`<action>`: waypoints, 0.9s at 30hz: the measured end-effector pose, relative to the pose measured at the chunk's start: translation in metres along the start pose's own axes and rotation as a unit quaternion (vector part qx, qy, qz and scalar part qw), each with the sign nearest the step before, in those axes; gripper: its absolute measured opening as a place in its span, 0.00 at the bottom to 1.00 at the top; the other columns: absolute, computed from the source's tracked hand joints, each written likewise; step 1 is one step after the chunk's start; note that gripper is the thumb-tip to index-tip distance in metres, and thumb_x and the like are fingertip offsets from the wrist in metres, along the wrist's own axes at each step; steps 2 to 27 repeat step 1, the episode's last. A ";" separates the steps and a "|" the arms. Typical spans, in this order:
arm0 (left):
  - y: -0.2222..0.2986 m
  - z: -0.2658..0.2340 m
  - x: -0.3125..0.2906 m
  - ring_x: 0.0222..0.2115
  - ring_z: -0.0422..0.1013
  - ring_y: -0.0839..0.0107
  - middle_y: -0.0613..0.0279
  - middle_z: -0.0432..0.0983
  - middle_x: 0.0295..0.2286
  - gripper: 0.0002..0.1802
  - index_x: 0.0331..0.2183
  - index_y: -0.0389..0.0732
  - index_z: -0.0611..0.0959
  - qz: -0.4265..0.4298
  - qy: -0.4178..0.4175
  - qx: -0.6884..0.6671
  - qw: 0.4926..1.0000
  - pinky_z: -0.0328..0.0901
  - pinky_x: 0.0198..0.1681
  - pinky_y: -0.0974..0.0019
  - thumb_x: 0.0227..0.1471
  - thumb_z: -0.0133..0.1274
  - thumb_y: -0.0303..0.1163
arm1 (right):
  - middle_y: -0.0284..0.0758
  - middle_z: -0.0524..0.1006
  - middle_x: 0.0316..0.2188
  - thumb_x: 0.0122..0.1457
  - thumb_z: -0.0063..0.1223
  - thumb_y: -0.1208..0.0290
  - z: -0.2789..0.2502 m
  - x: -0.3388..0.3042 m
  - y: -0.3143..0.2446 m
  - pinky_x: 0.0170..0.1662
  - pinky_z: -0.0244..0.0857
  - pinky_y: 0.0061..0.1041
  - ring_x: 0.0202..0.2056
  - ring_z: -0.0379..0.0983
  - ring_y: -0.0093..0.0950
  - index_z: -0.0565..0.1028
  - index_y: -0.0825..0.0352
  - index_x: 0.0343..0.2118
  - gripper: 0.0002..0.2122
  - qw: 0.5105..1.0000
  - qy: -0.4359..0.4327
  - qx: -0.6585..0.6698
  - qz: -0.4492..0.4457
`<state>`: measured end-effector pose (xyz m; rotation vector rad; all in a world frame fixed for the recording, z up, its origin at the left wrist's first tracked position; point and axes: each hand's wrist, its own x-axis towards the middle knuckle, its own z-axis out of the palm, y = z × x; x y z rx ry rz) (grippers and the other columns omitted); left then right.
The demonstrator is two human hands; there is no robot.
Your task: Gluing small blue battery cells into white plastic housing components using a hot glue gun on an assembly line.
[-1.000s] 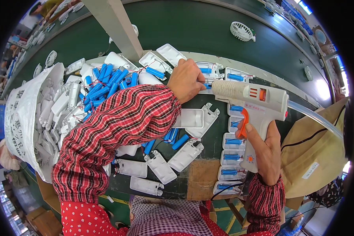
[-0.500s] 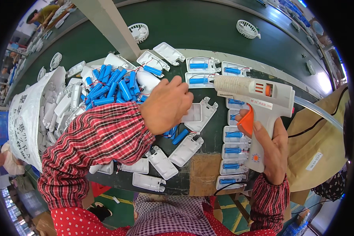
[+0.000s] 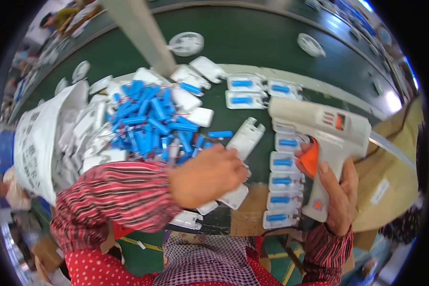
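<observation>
My right hand (image 3: 339,193) is wrapped round the handle of a white hot glue gun (image 3: 314,119), its fingers by the orange trigger (image 3: 311,157). The nozzle end points left, over the upper part of a column of white casings with blue batteries (image 3: 282,181). My left hand (image 3: 209,174), blurred by motion, hovers low over loose white casings, its fingers bent downward. Its fingertips are hidden, so whether it grips anything does not show. Just beyond those fingers lie an empty white casing (image 3: 247,138) and a single blue battery (image 3: 220,134).
Left of centre is a heap of blue batteries (image 3: 148,112) with thin wires. A white sack (image 3: 35,152) spilling white parts stands behind it. A post (image 3: 140,33) rises by the green conveyor belt (image 3: 243,33), which carries round white grilles (image 3: 187,44). Brown cardboard (image 3: 248,214) lies near the front edge.
My left hand has come down toward me, uncovering more of the battery heap. The glue gun in my right hand has shifted slightly right and nearer. The whole view has moved a little.
</observation>
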<state>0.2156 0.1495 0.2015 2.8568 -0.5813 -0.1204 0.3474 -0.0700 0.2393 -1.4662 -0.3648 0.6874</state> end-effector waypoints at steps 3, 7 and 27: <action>-0.002 -0.003 -0.014 0.35 0.70 0.64 0.59 0.74 0.27 0.08 0.29 0.42 0.77 -0.025 0.000 0.012 1.000 0.65 0.36 0.63 0.41 0.54 0.27 | 0.53 0.70 0.50 0.61 0.47 0.74 0.002 0.001 0.001 0.53 0.68 0.36 0.51 0.71 0.41 0.56 0.77 0.59 0.25 1.000 -0.013 0.008 0.006; -0.002 -0.003 -0.014 0.35 0.70 0.64 0.59 0.74 0.27 0.08 0.29 0.42 0.77 -0.025 0.000 0.012 1.000 0.65 0.36 0.63 0.41 0.54 0.27 | 0.53 0.70 0.50 0.61 0.47 0.74 0.002 0.001 0.001 0.53 0.68 0.36 0.51 0.71 0.41 0.56 0.77 0.59 0.25 1.000 -0.013 0.008 0.006; -0.002 -0.003 -0.014 0.35 0.70 0.64 0.59 0.74 0.27 0.08 0.29 0.42 0.77 -0.025 0.000 0.012 1.000 0.65 0.36 0.63 0.41 0.54 0.27 | 0.53 0.70 0.50 0.61 0.47 0.74 0.002 0.001 0.001 0.53 0.68 0.36 0.51 0.71 0.41 0.56 0.77 0.59 0.25 1.000 -0.013 0.008 0.006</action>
